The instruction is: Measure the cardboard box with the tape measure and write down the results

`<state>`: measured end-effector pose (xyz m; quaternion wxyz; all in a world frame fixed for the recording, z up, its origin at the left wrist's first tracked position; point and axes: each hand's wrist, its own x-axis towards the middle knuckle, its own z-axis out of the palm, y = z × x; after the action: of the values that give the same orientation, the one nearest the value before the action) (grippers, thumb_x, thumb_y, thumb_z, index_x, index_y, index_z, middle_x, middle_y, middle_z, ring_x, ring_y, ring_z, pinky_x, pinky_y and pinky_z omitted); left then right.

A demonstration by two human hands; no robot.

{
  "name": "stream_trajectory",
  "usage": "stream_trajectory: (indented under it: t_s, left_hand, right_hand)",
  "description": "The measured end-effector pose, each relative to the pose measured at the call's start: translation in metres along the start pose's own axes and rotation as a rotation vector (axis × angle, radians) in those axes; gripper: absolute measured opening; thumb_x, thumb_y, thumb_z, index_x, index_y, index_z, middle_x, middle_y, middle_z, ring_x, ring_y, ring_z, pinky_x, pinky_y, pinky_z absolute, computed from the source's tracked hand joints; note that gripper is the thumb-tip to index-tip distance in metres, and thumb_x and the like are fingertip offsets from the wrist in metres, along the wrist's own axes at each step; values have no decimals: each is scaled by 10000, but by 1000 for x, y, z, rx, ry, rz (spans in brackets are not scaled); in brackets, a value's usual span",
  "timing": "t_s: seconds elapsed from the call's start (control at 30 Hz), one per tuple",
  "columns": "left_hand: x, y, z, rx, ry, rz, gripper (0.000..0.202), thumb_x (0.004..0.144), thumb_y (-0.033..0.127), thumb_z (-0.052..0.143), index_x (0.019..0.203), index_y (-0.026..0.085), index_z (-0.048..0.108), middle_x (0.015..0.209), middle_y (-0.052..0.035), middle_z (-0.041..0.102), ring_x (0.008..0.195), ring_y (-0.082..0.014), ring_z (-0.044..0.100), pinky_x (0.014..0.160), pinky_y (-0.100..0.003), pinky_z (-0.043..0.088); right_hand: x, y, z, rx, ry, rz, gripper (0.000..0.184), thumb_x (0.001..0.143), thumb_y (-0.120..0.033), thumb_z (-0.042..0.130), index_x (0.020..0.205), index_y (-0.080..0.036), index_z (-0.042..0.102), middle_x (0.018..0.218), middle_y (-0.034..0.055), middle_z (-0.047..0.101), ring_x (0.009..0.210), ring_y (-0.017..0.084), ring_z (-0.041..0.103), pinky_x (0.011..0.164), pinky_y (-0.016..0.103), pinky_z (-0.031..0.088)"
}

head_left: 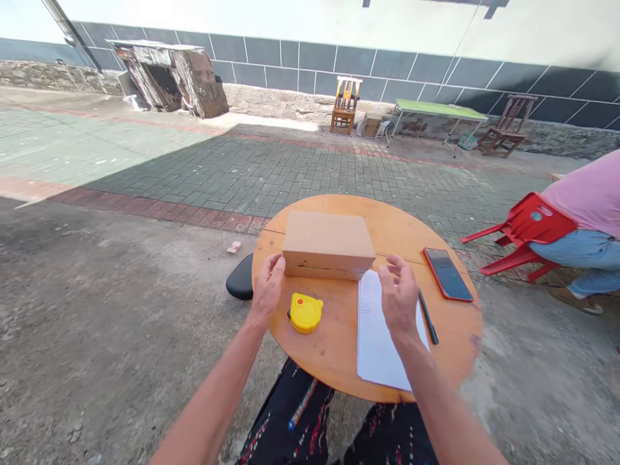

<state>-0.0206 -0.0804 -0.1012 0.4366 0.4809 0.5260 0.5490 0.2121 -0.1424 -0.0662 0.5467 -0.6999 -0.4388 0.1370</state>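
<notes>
A closed brown cardboard box (329, 236) lies on the round wooden table (334, 355). My left hand (268, 289) is at the box's front left corner, its fingers loosely extended; whether they touch the cardboard I cannot tell. My right hand (399, 296) hovers over white paper (382, 352), just right of the box and apart from it, fingers half curled with nothing in them. A yellow tape measure (306, 313) with a red button sits in front of the box. Right of the paper is a dark pen (429, 318), partly behind my right hand.
A phone with a red case (448, 274) lies near the table's right edge. Beyond it, a person in pink sits on a red plastic chair (537, 226). A black seat (241, 278) stands at the table's left. Along the wall are a wooden chair (345, 106) and a green table (438, 110).
</notes>
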Motion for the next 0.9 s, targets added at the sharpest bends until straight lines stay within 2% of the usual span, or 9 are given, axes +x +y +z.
stream_trajectory:
  t_s: [0.03, 0.1, 0.2, 0.27, 0.4, 0.5, 0.6, 0.7, 0.9]
  left_hand:
    - [-4, -3, -2, -4, 0, -10, 380, 871, 480, 548, 1099, 185, 620, 1135, -74, 670, 1089, -219, 602, 940, -329, 468]
    - [-15, -8, -4, -19, -6, -32, 399, 870, 492, 546, 1107, 179, 620, 1144, -82, 673, 1090, -224, 611, 935, -336, 477]
    - [-33, -14, -8, -40, -9, -57, 426, 871, 513, 537, 1113, 172, 618, 1138, -89, 679, 1069, -229, 629, 925, -352, 492]
    - [-47, -14, -14, -42, 13, -65, 437, 858, 511, 562, 1121, 166, 616, 1147, -97, 675, 1077, -236, 627, 939, -368, 487]
    - [-77, -5, -28, -22, -23, -107, 443, 814, 474, 647, 1124, 159, 629, 1173, -121, 663, 1125, -265, 606, 991, -409, 458]
    - [-99, 8, -29, -135, -212, -197, 501, 793, 445, 691, 1205, 173, 603, 1246, -130, 633, 1175, -279, 580, 1011, -417, 452]
    - [-115, 19, -25, -342, -373, -268, 497, 802, 391, 702, 1245, 200, 581, 1278, -114, 618, 1177, -273, 578, 1003, -398, 463]
    - [-124, 22, -24, -482, -440, -318, 442, 806, 332, 709, 1218, 221, 598, 1246, -92, 637, 1142, -258, 595, 968, -363, 479]
    - [-144, 12, -26, -527, -587, -370, 482, 752, 301, 746, 1209, 225, 610, 1158, -82, 675, 1055, -247, 629, 913, -344, 491]
  right_hand:
    - [-13, -1, -1, -33, -15, -40, 386, 877, -442, 513, 1154, -183, 583, 1156, 126, 659, 996, 269, 622, 863, 458, 478]
    - [-42, -4, 6, -99, -257, -161, 329, 856, -409, 559, 1099, -193, 609, 1081, 113, 686, 998, 275, 626, 900, 472, 471]
    - [-76, -8, 31, -267, -524, -362, 625, 726, -403, 705, 1272, -153, 532, 1293, 183, 591, 1172, 355, 543, 974, 535, 431]
    - [-87, -9, 47, -340, -610, -415, 646, 702, -376, 719, 1274, -142, 530, 1245, 187, 618, 1121, 369, 566, 943, 555, 445]
    - [-92, -9, 53, -270, -548, -442, 563, 719, -279, 697, 1241, -163, 519, 1168, 152, 633, 1073, 330, 578, 932, 520, 473]
    - [-99, -13, 41, -184, -435, -510, 605, 758, -284, 687, 1304, -197, 438, 1229, 157, 579, 1131, 332, 545, 963, 543, 458]
    - [-111, -18, 23, -123, -426, -577, 626, 799, -282, 672, 1355, -251, 387, 1252, 141, 558, 1165, 324, 538, 973, 543, 465]
    - [-121, -19, 1, -49, -477, -511, 674, 792, -293, 687, 1388, -281, 372, 1337, 130, 516, 1234, 328, 510, 996, 528, 471]
    - [-129, -11, -36, 133, -591, -101, 525, 873, -428, 580, 1358, -285, 437, 1241, 97, 594, 1079, 275, 617, 881, 433, 544]
